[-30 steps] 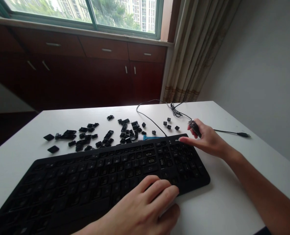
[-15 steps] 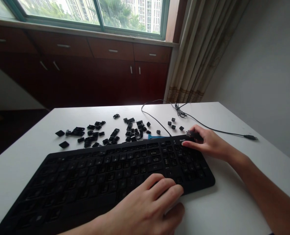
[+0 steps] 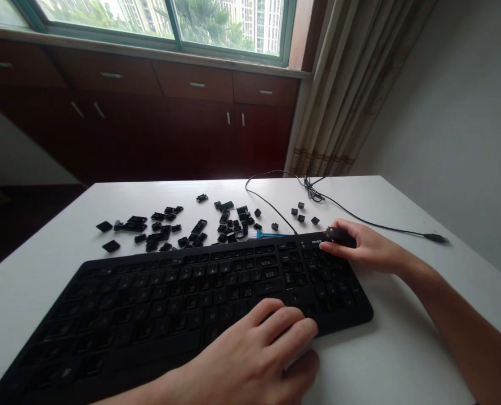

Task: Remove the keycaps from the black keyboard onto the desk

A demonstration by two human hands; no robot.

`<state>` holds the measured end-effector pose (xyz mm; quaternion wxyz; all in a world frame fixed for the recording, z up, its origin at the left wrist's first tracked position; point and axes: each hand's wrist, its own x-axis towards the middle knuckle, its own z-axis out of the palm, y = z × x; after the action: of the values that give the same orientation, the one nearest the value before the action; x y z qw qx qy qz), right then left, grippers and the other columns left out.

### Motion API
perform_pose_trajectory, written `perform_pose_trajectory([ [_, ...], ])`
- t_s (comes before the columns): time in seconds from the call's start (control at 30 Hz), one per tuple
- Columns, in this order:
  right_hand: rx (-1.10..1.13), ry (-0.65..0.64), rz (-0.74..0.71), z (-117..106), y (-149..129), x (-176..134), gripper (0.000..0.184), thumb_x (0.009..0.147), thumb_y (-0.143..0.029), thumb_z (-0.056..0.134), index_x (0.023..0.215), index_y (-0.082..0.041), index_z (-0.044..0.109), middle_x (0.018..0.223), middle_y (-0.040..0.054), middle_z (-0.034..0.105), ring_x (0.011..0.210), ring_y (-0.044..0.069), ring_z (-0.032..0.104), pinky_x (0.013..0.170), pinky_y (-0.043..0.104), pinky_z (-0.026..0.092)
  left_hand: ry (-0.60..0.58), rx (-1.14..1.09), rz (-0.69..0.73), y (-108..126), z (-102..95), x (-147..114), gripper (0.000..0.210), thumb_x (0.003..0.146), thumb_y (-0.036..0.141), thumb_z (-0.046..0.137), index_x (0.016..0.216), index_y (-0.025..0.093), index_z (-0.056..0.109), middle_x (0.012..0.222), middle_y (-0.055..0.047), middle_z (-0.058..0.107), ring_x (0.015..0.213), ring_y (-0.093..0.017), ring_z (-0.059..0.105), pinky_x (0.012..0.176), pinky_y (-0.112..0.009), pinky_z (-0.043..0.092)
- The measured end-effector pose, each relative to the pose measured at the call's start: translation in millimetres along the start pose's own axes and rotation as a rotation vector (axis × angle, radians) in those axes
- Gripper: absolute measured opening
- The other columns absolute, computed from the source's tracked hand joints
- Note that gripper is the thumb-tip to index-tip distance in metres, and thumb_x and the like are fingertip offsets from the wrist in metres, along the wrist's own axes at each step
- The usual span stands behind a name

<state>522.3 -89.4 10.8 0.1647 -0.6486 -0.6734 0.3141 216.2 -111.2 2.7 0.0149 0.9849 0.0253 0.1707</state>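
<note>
A black keyboard (image 3: 157, 281) lies at a slant on the white table, with several of its keycaps off and bare sockets showing. My left hand (image 3: 254, 349) curls over its front edge, fingers on top and thumb in front; the fingertips are partly hidden. Above the keyboard's back right corner, my right hand (image 3: 360, 244) pinches a small dark tool (image 3: 339, 236) between thumb and fingers. That tool has a rough-looking end pointing left, and its exact kind is unclear. Loose black keycaps (image 3: 200, 226) are scattered behind the keyboard.
A blue-handled brush (image 3: 267, 234) with pale bristles lies against the keyboard's back edge. The keyboard cable (image 3: 271, 208) loops to a tied bundle (image 3: 313, 191) and ends in a plug (image 3: 436, 238) at the right. Cabinets (image 3: 170, 129) and a curtain (image 3: 339, 84) stand beyond the table (image 3: 402, 349).
My right hand has shifted slightly right and down with the dark tool. The left hand stays on the keyboard's front edge, and the view has moved a little.
</note>
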Motion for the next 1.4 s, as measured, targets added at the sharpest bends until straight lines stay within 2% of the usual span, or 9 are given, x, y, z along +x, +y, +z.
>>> perform_pose_trajectory([
  [0.17,-0.008,-0.003,0.034,0.8,-1.3,0.0,0.043,0.083,-0.062,0.068,0.087,-0.022,0.051,0.081,-0.0021,0.057,0.075,0.017,0.05,0.066,0.029,0.039,0.009,-0.003,-0.003,1.6,0.8,-1.2,0.012,0.097,0.026,0.058,0.092,0.017,0.066,0.109,-0.007,0.065,0.096,-0.021,0.059,0.088,-0.036,0.048],
  [0.33,-0.004,-0.016,0.047,0.9,-3.1,1.0,0.043,0.086,-0.063,0.064,0.088,-0.023,0.051,0.081,-0.0023,0.057,0.075,0.018,0.051,0.067,0.029,0.04,0.02,0.002,-0.014,2.8,1.5,-1.6,0.013,0.097,0.026,0.058,0.092,0.017,0.066,0.109,-0.007,0.065,0.097,-0.021,0.059,0.088,-0.037,0.048],
  [0.53,-0.015,0.01,0.071,2.0,-6.5,1.5,0.048,0.08,-0.066,0.069,0.086,-0.023,0.05,0.081,-0.0026,0.056,0.075,0.018,0.051,0.066,0.029,0.039,0.006,-0.009,-0.017,2.8,1.1,-1.3,0.014,0.098,0.026,0.057,0.094,0.017,0.066,0.113,-0.007,0.065,0.099,-0.021,0.059,0.089,-0.037,0.047],
  [0.7,0.042,-0.039,0.047,-4.0,1.5,0.6,0.044,0.086,-0.065,0.061,0.091,-0.022,0.056,0.087,0.0005,0.06,0.081,0.02,0.053,0.072,0.031,0.042,-0.004,-0.003,-0.004,2.5,-1.0,-1.2,0.014,0.098,0.027,0.058,0.091,0.017,0.065,0.11,-0.008,0.065,0.098,-0.021,0.059,0.089,-0.036,0.048],
  [0.9,0.075,-0.08,-0.018,-12.2,16.0,2.3,0.044,0.082,-0.062,0.068,0.091,-0.021,0.057,0.081,0.0,0.053,0.075,0.018,0.046,0.066,0.03,0.039,0.003,-0.002,0.003,0.7,-3.3,-2.4,0.013,0.095,0.029,0.062,0.094,0.017,0.067,0.11,-0.008,0.065,0.097,-0.021,0.059,0.09,-0.036,0.049],
  [1.07,0.112,-0.098,-0.023,-11.3,18.5,2.0,0.041,0.083,-0.06,0.069,0.092,-0.021,0.057,0.082,-0.0009,0.052,0.076,0.018,0.046,0.067,0.029,0.039,0.0,-0.007,0.016,-1.3,-3.3,-2.7,0.014,0.094,0.03,0.064,0.101,0.018,0.067,0.111,-0.008,0.066,0.097,-0.021,0.059,0.091,-0.036,0.05],
  [1.3,0.08,-0.092,-0.008,-10.1,18.0,0.5,0.042,0.085,-0.062,0.066,0.09,-0.022,0.056,0.081,-0.0009,0.051,0.076,0.018,0.046,0.068,0.03,0.039,0.019,-0.019,0.029,-3.4,6.1,-5.9,0.013,0.095,0.027,0.062,0.105,0.019,0.065,0.113,-0.008,0.065,0.098,-0.02,0.059,0.091,-0.035,0.049],
  [1.4,0.072,-0.104,0.004,-8.5,17.3,1.2,0.044,0.084,-0.064,0.066,0.091,-0.022,0.056,0.082,0.0004,0.053,0.076,0.019,0.048,0.068,0.031,0.041,0.091,-0.025,0.084,-6.4,14.4,-7.5,0.017,0.094,0.03,0.063,0.106,0.018,0.065,0.114,-0.01,0.063,0.097,-0.021,0.059,0.087,-0.036,0.051],
])
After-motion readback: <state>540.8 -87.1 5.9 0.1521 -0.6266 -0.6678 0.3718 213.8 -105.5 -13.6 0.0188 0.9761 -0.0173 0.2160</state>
